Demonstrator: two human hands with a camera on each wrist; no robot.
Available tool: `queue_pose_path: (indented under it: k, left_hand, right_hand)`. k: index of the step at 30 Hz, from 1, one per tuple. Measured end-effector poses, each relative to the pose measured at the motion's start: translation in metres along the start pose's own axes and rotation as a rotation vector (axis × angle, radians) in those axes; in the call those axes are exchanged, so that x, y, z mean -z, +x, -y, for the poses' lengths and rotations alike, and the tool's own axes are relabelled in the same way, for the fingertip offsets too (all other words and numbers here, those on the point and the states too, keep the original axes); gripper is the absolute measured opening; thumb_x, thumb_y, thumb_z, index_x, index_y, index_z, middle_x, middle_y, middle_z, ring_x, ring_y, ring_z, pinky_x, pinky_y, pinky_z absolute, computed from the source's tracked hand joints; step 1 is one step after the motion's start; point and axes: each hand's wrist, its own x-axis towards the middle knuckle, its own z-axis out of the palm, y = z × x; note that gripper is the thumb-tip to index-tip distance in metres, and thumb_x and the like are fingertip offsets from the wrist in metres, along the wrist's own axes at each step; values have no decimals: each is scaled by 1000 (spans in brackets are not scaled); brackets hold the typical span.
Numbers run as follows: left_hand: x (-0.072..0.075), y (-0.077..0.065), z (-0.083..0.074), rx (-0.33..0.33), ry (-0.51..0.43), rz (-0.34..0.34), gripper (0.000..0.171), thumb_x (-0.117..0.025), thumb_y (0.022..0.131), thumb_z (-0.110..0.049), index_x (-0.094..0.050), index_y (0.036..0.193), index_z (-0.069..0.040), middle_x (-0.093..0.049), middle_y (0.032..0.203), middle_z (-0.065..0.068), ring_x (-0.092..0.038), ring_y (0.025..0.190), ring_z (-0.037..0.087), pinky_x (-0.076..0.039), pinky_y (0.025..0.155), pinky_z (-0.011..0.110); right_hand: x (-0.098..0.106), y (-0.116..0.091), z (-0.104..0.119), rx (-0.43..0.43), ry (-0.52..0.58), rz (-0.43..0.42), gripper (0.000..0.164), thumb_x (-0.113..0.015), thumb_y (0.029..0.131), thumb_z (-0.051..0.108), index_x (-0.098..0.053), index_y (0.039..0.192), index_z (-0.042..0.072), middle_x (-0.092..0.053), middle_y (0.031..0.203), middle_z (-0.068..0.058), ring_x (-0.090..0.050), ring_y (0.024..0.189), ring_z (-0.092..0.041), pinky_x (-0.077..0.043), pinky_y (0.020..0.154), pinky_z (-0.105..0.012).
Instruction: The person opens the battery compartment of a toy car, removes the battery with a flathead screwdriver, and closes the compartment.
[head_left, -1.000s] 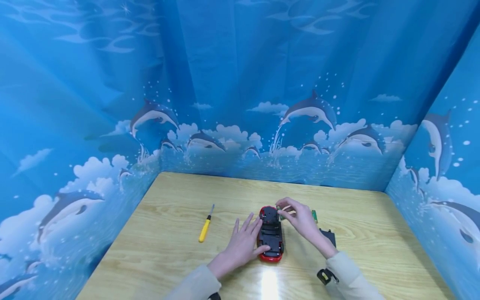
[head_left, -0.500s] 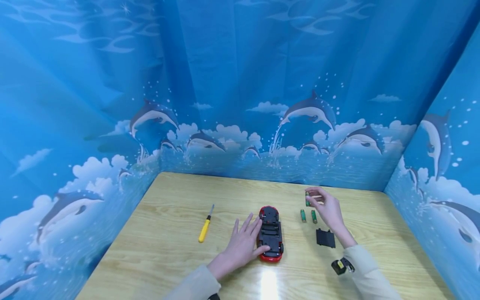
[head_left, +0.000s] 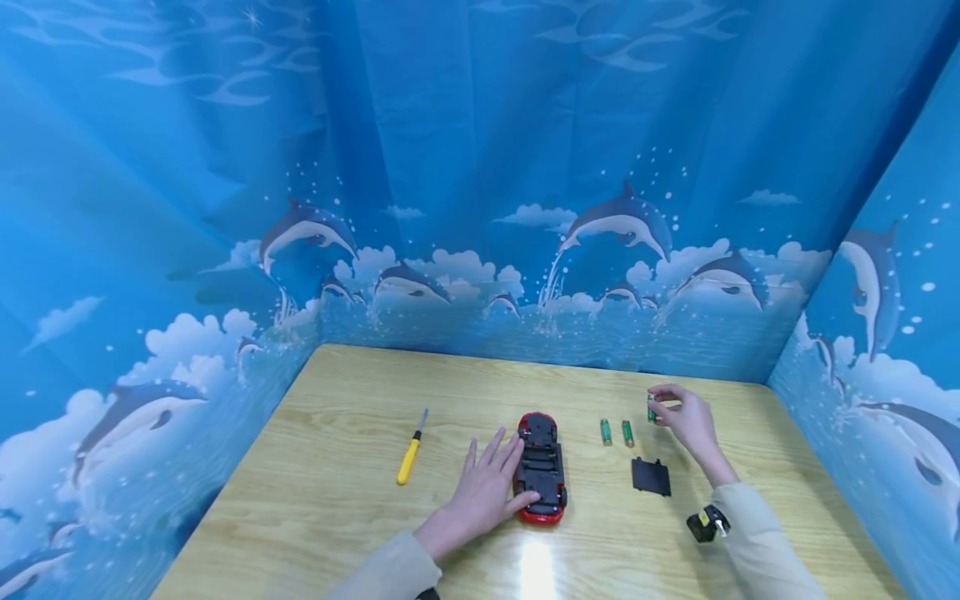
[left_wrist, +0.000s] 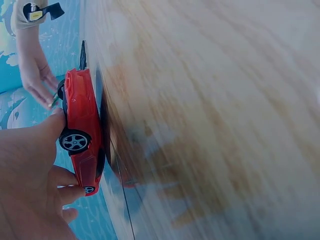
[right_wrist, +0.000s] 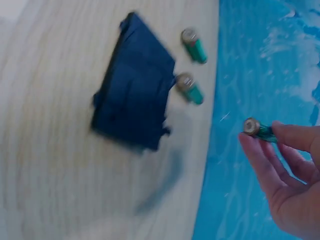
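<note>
A red toy car (head_left: 543, 482) lies upside down on the wooden table, its black underside and slotted battery compartment facing up. My left hand (head_left: 480, 493) rests on it with fingers spread along the left side and the thumb on the underside. In the left wrist view, the car's red side (left_wrist: 82, 102) and wheels show beside that hand. Between the thumb and fingers of my right hand (head_left: 688, 423) a green battery (right_wrist: 257, 129) is pinched, held above the table's right part. Two more green batteries (head_left: 606, 432) lie side by side to its left.
A flat black battery cover (head_left: 651, 477) with small tabs lies nearer me than the loose batteries. Left of the car is a screwdriver (head_left: 409, 458) with a yellow handle. A blue dolphin-print curtain (head_left: 480, 208) stands along the table's back edge and sides.
My right hand has moved from beside the car's far end to the right, carrying the battery past the two loose ones. The left hand and the car have stayed in place.
</note>
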Motion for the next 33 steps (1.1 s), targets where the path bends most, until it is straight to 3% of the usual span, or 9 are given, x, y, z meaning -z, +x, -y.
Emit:
queue_pose_path:
  k: [7,12,24,33]
  left_hand:
    - [-1,1,0,11,-7,9,83,-36,85,-69,-27,145,-12,-26,151,3,-13,141,27,-14,109,59]
    - [-1,1,0,13,-16,16,83,-36,85,-68,-28,145,-12,-26,151,3,-13,141,27,-14,109,60]
    - [0,3,0,22,-33,20,84,-37,84,-69,-27,145,-12,-25,151,4,-12,141,27,-12,109,60]
    - [2,3,-1,17,-40,27,84,-38,84,-68,-27,145,-11,-26,150,5,-14,140,28,-13,109,60]
  right_hand:
    - [1,2,-26,-110,-144,97,32,-61,87,12,-59,115,-2,-62,105,-22,-65,67,-20,-51,55,-27]
    - [1,0,-36,-136,-155,155,34,-65,83,10,-60,113,-5,-64,98,-20,-63,66,-16,-53,55,-28]
    - [2,1,-37,-150,-218,205,33,-67,82,15,-63,110,-2,-68,92,-15,-63,63,-12,-50,55,-25]
    - [2,-4,-34,-149,-226,165,36,-66,84,19,-62,113,-1,-68,96,-17,-63,63,-15,-46,53,-27]
